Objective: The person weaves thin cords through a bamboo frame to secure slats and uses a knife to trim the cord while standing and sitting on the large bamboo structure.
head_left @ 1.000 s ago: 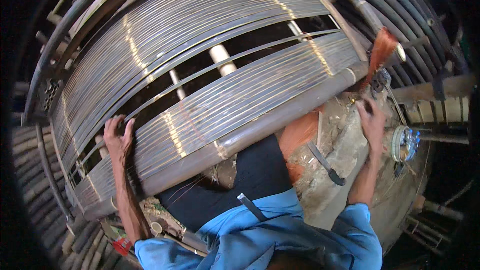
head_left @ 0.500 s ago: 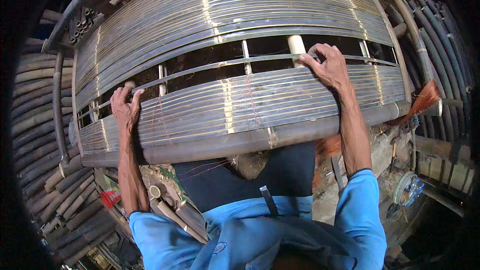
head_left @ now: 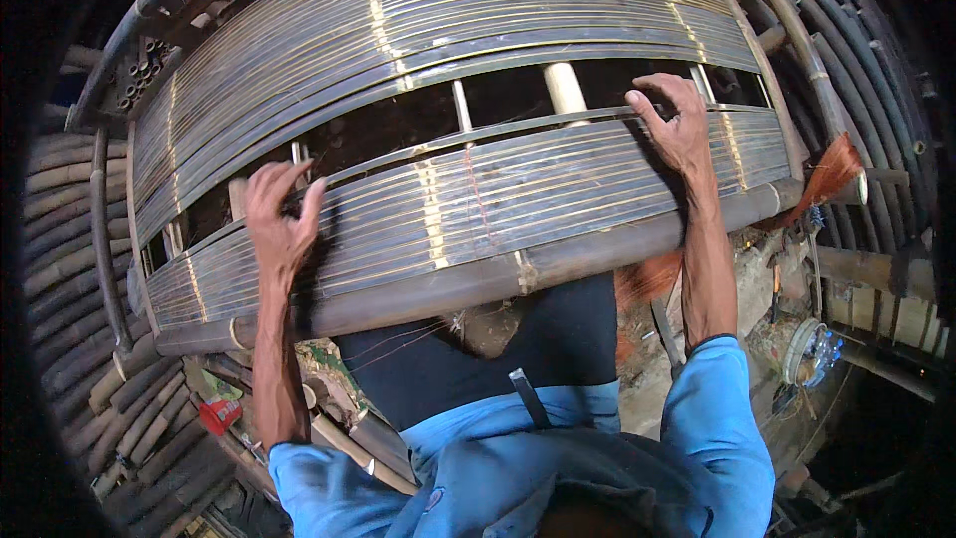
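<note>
A wide panel of dark bamboo slats with pale edges spans a frame before me. A dark gap splits it into a far section and a near section. Along the gap, one thin slat lies close against the near section's upper edge. My left hand is over the left end of the near section, thumb and fingers apart, holding nothing. Toward the right end, my right hand hovers at the slat's edge with curved fingers and thumb spread, also without a grip. Thin reddish threads cross the near slats.
A thick bamboo pole runs along the panel's near edge, above my lap. Pale crossbars, one a stout bamboo, show in the gap. Reddish fibres hang at the right. Stacked bamboo poles flank both sides; a red container sits lower left.
The slat both hands were holding in the gap now lies against the near section. Both hands have let go; the left moved slightly right, with fingers spread wider. The view has shifted a little.
</note>
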A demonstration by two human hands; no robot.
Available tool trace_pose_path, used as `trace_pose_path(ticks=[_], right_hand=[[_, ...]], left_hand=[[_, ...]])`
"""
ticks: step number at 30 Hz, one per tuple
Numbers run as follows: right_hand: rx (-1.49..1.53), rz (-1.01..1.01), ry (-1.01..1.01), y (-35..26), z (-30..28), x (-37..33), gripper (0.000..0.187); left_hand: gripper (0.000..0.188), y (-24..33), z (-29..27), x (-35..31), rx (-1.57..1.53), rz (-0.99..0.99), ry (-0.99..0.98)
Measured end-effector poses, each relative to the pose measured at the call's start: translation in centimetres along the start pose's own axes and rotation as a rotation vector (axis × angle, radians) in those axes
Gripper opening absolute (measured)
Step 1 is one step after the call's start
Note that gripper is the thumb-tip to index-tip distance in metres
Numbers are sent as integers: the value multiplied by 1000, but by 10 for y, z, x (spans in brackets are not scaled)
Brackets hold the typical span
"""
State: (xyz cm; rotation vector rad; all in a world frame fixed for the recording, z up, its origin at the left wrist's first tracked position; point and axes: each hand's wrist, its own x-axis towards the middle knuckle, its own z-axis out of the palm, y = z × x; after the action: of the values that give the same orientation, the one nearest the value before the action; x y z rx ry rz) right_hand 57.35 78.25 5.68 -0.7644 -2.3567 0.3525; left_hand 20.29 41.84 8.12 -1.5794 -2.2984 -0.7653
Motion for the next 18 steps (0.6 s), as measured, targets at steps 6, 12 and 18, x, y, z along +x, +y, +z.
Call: trace_pose_path(ticks=[6, 12, 18], right_hand=[[-55, 155, -30, 18, 0, -22, 33], [-155, 146, 148, 29, -8, -33, 40], [-613, 558, 207, 71, -45, -81, 87]], left_hand=[[52, 78, 67, 92, -488, -244, -688], [60, 108, 98, 111, -344, -270, -623], [29, 153, 124, 98, -288, 118, -213]])
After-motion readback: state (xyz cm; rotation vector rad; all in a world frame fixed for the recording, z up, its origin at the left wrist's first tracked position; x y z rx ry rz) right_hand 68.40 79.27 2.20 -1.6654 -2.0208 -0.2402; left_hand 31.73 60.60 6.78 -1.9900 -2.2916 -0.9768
